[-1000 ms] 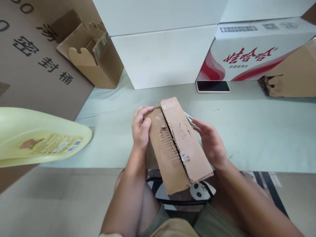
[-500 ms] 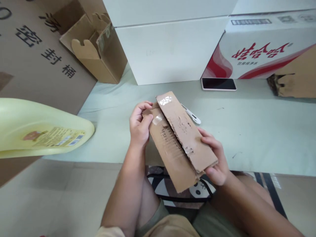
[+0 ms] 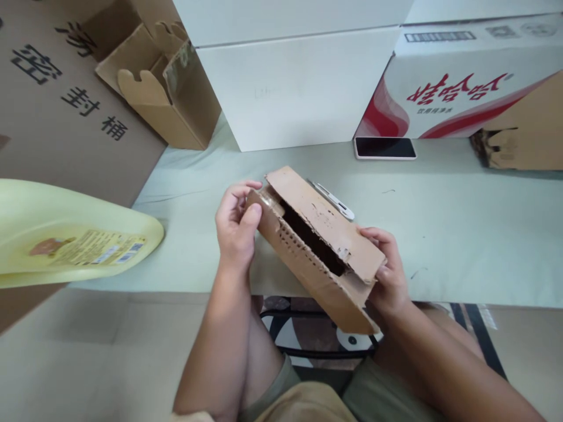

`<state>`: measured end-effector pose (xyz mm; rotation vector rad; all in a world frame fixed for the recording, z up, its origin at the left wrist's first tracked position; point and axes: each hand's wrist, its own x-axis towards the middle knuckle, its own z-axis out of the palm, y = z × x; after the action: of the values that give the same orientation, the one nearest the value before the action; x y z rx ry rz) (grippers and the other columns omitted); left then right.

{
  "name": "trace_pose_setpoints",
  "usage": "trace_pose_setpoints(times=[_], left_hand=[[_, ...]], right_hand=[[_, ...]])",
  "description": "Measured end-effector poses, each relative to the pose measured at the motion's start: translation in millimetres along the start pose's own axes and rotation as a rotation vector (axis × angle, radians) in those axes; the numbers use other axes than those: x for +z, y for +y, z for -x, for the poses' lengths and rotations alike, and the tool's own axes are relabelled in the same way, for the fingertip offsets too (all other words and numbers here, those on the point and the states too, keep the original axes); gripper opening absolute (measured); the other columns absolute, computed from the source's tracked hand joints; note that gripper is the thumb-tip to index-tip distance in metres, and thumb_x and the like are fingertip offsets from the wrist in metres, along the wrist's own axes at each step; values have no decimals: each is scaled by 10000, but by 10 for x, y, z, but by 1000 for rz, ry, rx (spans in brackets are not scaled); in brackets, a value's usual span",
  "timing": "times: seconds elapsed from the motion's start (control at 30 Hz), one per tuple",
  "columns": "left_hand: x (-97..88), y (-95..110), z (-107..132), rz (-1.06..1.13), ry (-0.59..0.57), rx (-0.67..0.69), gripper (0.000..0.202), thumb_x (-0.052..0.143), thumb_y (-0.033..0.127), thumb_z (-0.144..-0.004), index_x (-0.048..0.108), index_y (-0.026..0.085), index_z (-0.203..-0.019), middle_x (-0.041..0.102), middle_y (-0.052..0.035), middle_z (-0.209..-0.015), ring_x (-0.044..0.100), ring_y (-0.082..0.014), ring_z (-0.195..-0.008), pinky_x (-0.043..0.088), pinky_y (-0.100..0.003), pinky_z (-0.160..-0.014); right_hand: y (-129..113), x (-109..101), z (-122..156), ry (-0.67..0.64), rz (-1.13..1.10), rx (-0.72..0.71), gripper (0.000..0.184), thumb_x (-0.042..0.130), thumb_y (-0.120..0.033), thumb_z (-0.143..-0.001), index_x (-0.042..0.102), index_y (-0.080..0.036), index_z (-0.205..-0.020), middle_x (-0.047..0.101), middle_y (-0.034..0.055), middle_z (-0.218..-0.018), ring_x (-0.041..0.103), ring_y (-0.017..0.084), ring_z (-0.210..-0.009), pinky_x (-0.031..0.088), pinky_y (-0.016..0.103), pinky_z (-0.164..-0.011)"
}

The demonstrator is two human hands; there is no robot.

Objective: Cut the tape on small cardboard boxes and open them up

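1. Cardboard box [image 3: 303, 258], worn and tilted, is held up at the near edge of the green-covered table [image 3: 453, 234], its top flap [image 3: 323, 217] parted from the near wall by a dark gap (what is inside cannot be made out).
2. Left hand [image 3: 237, 225] grips the far-left corner, thumb on the near wall; right hand [image 3: 389, 275] grips the right end, some fingers hidden.
3. Ragged cardboard looks weak, so a hard pull could tear the flap.
4. Since the box's near end overhangs the table, a loosened right hand might let it drop towards the floor [image 3: 132, 340].
5. White cutter [image 3: 336, 202] lies just beyond the flap; reaching there carelessly could nick fingers, if its blade is out (I cannot tell).
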<state>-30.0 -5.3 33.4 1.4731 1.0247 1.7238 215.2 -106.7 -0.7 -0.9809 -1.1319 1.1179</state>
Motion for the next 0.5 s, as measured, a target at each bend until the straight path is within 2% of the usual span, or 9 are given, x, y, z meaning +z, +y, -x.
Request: trace_pose_setpoints(times=[0.13,0.2,0.33,0.4,0.5], left_hand=[[40,82,-17,157,49,26,341,820,530,-809,661,232,-855,647,-4,-807,679,-203,-946,542,-367,-978],[49,114,-19,186,39,67,320,830,506,-810,668,245,-896,600,22,-731,659,-178,-844,547,-345,-912],[24,142,13,113,-24,158,193,780,391,-900,726,313,-1068,626,17,-786,623,-161,-794,519,-318,-810],[3,146,34,10,-73,208,110,702,364,-966,759,310,-1043,650,-16,-842,613,-176,-819,504,-329,-786],[-25,145,52,-99,-130,254,194,587,338,-1021,772,290,-983,637,-44,-852,585,-197,-819,475,-347,-735]], right_hand=[[17,-7,0,5,39,3,533,659,-693,-868,588,-324,-1246,664,93,-1397,628,343,-1313,536,553,-1079],[15,-17,-6,3,41,-3,538,659,-699,-865,590,-323,-1244,667,96,-1387,636,341,-1297,542,546,-1067],[7,-19,-18,-5,22,-20,517,669,-680,-872,601,-332,-1249,675,84,-1372,644,327,-1278,553,524,-1044],[6,-12,-21,-13,-9,-29,484,679,-649,-884,615,-341,-1253,675,68,-1382,642,312,-1288,551,503,-1048],[9,-1,-22,-22,-32,-48,452,683,-616,-896,629,-345,-1253,682,58,-1380,649,297,-1284,552,481,-1046]])
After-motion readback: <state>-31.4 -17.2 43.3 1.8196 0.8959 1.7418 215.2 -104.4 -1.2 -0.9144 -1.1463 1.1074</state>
